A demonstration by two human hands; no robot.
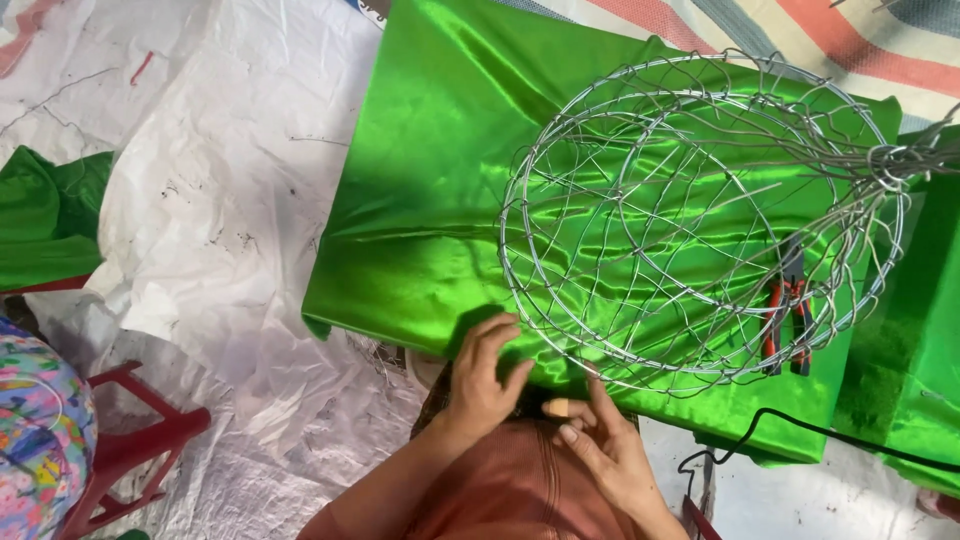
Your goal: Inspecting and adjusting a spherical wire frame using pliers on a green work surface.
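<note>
A sheet of shiny green satin fabric [440,190] lies spread in front of me. On it rests a round wire frame [700,220], a cage of bent silver wires that narrows to a knot at the right. My left hand [485,375] presses on the near edge of the fabric, fingers bent over the hem. My right hand [600,445] sits just below that edge beside the left one, fingers pinched at the cloth near the frame's lower rim. Whether it holds anything small is hidden.
Red-handled pliers [787,315] lie on the fabric under the frame's right side. A black cable [800,430] runs along the lower right. White plastic sheeting [220,200] covers the floor. A red plastic stool [130,440] and more green cloth [50,215] sit at the left.
</note>
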